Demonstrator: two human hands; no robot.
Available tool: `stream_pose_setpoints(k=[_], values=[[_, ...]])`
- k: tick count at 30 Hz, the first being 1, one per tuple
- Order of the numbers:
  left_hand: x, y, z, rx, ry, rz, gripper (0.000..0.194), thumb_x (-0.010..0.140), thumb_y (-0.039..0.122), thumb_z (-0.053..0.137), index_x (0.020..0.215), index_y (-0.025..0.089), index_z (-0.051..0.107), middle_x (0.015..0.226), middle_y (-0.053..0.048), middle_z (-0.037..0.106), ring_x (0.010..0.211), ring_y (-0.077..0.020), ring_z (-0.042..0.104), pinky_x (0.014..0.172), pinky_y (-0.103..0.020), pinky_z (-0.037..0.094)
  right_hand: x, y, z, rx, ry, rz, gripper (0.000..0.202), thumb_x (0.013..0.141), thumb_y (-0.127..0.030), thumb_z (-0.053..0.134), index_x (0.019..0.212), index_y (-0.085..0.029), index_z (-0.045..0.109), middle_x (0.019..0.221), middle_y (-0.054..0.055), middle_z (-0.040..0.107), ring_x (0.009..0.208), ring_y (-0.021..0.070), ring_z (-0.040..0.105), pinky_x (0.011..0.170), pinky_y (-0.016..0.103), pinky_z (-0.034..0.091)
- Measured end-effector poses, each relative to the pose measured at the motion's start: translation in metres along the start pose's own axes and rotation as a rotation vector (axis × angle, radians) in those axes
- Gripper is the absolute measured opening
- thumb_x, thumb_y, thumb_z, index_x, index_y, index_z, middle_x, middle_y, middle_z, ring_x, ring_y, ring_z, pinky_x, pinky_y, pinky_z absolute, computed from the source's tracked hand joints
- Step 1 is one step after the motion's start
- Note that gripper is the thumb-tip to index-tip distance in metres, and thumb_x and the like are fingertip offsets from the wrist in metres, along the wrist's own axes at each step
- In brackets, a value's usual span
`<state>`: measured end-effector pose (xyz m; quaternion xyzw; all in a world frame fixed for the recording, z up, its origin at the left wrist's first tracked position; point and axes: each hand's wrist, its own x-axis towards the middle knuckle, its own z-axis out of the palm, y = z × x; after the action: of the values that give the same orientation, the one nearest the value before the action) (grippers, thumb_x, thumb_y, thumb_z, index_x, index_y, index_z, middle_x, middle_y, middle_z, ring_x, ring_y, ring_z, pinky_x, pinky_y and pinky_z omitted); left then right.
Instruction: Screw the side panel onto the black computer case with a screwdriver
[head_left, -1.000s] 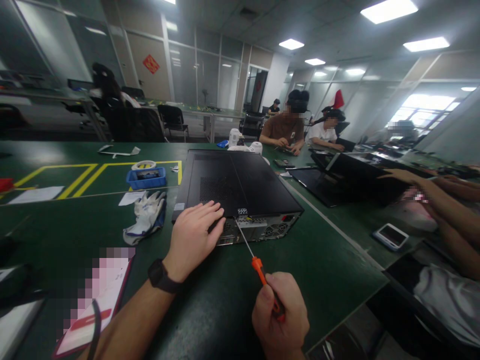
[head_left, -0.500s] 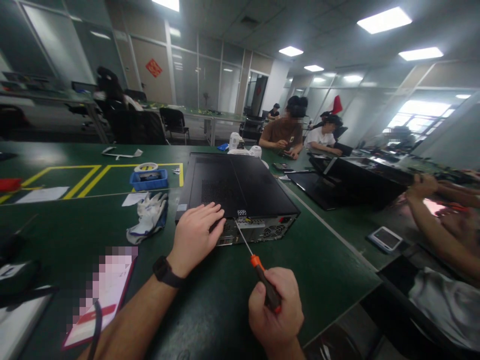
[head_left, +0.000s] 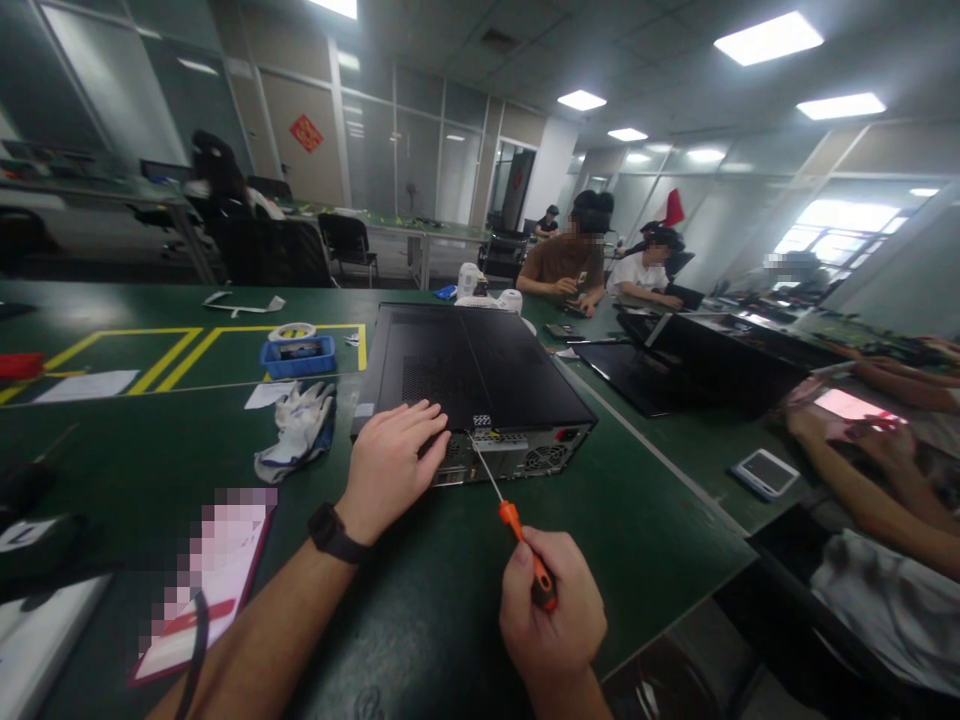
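A black computer case (head_left: 480, 365) lies flat on the green table (head_left: 405, 600), its rear panel with fan grille (head_left: 546, 457) facing me. My left hand (head_left: 397, 455) rests with its fingers flat on the case's near left edge. In my right hand (head_left: 553, 605) is an orange and black screwdriver (head_left: 510, 513), gripped by its handle. The screwdriver's thin shaft slants up and left to the top of the rear panel, just right of my left hand. Whether the tip sits in a screw is too small to tell.
Left of the case are white gloves (head_left: 296, 430), a blue tray (head_left: 298, 356) and a pink-edged sheet (head_left: 214, 590). On the right are a small white device (head_left: 765, 473), another open case (head_left: 727, 365) and a person's arms (head_left: 862, 450). More people sit behind.
The screwdriver's handle has turned in my right hand, showing more orange. My left hand stays in place. The person's hands at the right have moved down and left.
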<state>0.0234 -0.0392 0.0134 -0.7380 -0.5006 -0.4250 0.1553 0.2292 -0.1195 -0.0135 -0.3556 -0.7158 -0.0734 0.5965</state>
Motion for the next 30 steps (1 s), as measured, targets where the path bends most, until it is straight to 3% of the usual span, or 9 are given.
stream_pose_setpoints(k=[5,11,16,22,26,30], values=[[0.000,0.000,0.000,0.007,0.003,0.001,0.021,0.092,0.030,0.060,0.104,0.021,0.074,0.113,-0.005,0.077,0.111,-0.0238,0.070,0.098,-0.043,0.052,0.002,-0.004,0.001,0.023,0.018,-0.001,0.030,0.082,-0.005,0.059,0.111,-0.013,0.057,0.090,0.007,0.060,0.081,0.0182,0.060,0.070,0.033,0.052],[0.000,-0.001,0.000,0.007,0.011,0.005,0.021,0.091,0.029,0.060,0.105,0.021,0.074,0.114,-0.006,0.077,0.110,-0.0244,0.071,0.098,-0.045,0.053,0.002,-0.009,-0.002,-0.054,-0.019,0.050,0.023,0.087,-0.007,0.057,0.109,-0.015,0.058,0.086,0.004,0.061,0.072,0.0139,0.059,0.065,0.027,0.050],[-0.001,0.000,0.000,0.006,0.024,0.009,0.021,0.091,0.029,0.060,0.103,0.020,0.074,0.113,-0.007,0.077,0.108,-0.0246,0.071,0.098,-0.044,0.053,0.006,-0.014,-0.005,-0.093,-0.044,0.081,0.021,0.088,-0.016,0.058,0.109,-0.017,0.056,0.090,0.006,0.061,0.078,0.0175,0.061,0.071,0.032,0.051],[-0.001,0.000,-0.001,-0.006,0.025,0.009,0.021,0.092,0.029,0.059,0.104,0.020,0.074,0.114,-0.006,0.077,0.109,-0.0242,0.071,0.099,-0.044,0.053,0.003,-0.011,-0.003,-0.122,-0.025,0.081,0.020,0.090,-0.012,0.056,0.109,-0.018,0.057,0.084,0.002,0.063,0.069,0.0134,0.060,0.064,0.026,0.049],[0.000,0.000,-0.001,-0.012,0.024,0.006,0.021,0.092,0.029,0.058,0.103,0.021,0.075,0.113,-0.007,0.077,0.109,-0.0248,0.071,0.098,-0.044,0.053,0.001,-0.011,-0.005,-0.106,-0.061,0.111,0.019,0.089,-0.018,0.058,0.109,-0.017,0.057,0.088,0.004,0.062,0.076,0.0164,0.062,0.068,0.030,0.051],[0.000,0.000,-0.001,-0.011,0.024,0.002,0.021,0.092,0.029,0.059,0.104,0.022,0.075,0.113,-0.007,0.077,0.109,-0.0252,0.071,0.098,-0.045,0.053,0.004,-0.012,-0.006,-0.125,-0.050,0.079,0.019,0.089,-0.014,0.057,0.108,-0.017,0.056,0.087,0.004,0.061,0.075,0.0158,0.061,0.068,0.029,0.050]])
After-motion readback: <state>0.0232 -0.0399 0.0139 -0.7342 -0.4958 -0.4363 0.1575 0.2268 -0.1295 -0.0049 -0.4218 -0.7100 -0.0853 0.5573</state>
